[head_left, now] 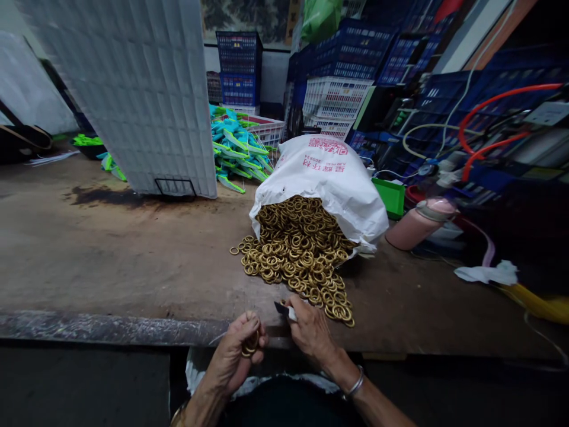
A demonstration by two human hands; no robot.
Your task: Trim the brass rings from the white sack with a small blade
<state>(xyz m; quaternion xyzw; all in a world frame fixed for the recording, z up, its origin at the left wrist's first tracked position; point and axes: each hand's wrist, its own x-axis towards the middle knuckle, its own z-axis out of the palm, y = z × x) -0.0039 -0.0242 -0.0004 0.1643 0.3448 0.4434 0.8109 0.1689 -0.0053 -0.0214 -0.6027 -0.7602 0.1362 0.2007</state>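
Observation:
My left hand (240,350) is closed around a few gold-coloured rings (249,345) at the table's front edge. To its right, my right hand (311,329) grips a small knife (282,309); its dark, short blade points left and a white part shows by my fingers. The two hands are apart. Just beyond them, a heap of gold-coloured rings (297,261) spills over the table from a white sack (324,172) lying on its side. My right hand is close to the near edge of that heap.
A pale ribbed panel (133,89) stands upright at the left on the wooden table (111,261). Behind it lie blue and green pieces (237,148). A pink bottle (420,224) and a green tray (390,197) sit right of the sack. Crates (335,98) are stacked behind.

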